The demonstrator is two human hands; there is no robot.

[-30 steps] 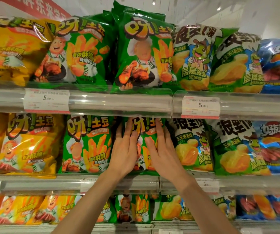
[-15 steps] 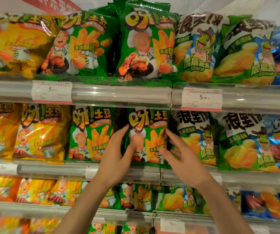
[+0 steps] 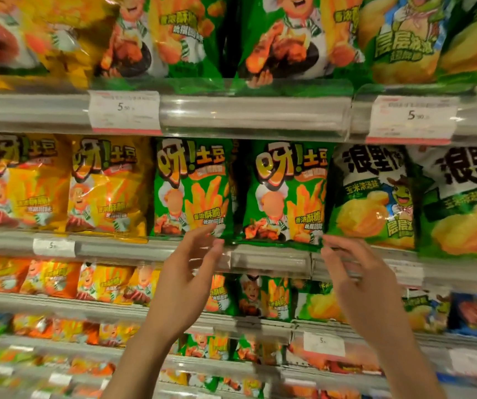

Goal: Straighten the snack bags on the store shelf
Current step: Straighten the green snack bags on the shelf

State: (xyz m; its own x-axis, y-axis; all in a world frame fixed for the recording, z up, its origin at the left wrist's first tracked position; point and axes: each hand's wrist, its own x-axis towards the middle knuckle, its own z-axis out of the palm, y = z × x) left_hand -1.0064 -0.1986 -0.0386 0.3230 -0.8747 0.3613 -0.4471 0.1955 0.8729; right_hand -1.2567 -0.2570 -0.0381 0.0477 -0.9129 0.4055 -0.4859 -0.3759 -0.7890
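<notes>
A green snack bag [image 3: 285, 194] with a cartoon chef stands upright on the middle shelf [image 3: 269, 262], beside a second green bag [image 3: 192, 188] on its left. My left hand [image 3: 187, 279] hovers just below the gap between the two bags, fingers spread, its fingertips near the bags' bottom edges. Off the right bottom corner of the first bag is my right hand [image 3: 355, 276], also with fingers apart. Neither hand holds a bag. Both are blurred by motion.
Yellow bags [image 3: 107, 185] fill the middle shelf to the left, green-and-white corn snack bags [image 3: 372, 197] to the right. More bags stand on the shelf above [image 3: 254, 115] and on lower shelves [image 3: 249, 299]. Price tags [image 3: 125, 112] hang on the shelf rails.
Both hands have come off the green bag and dropped below its bottom edge. The view has tilted down, so the shelves sit higher in the frame.
</notes>
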